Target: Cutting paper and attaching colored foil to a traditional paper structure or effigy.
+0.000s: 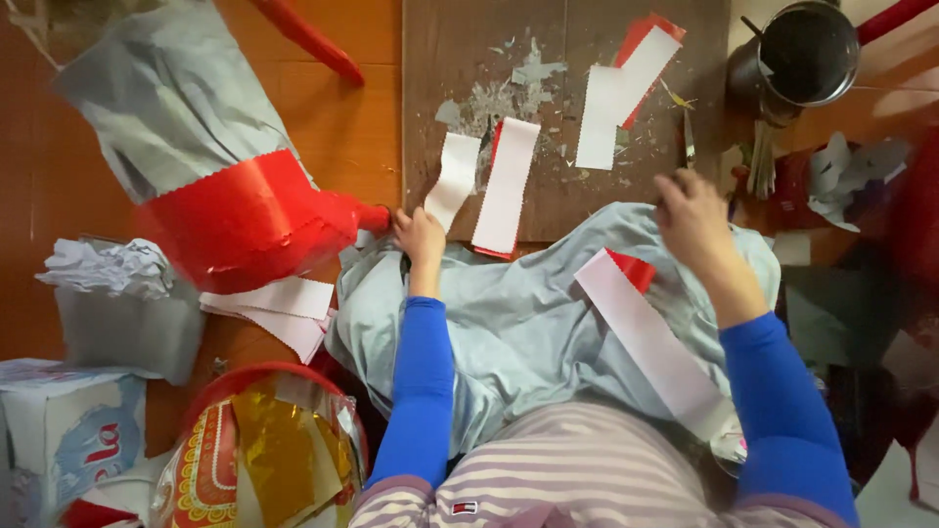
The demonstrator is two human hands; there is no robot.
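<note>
From my remote view, the left hand (419, 235) pinches the lower end of a white paper strip (456, 179) at the near edge of the brown board (548, 186). A second white strip (507, 186) lies just beside it. The right hand (693, 220) hovers with fingers curled over the pale blue cloth (509, 323); I cannot tell whether it holds anything. A long white strip (653, 342) lies across the cloth below that wrist. A red paper cone (245, 220) crowds the left hand, and a metal pot (804, 54) stands beyond the right.
</note>
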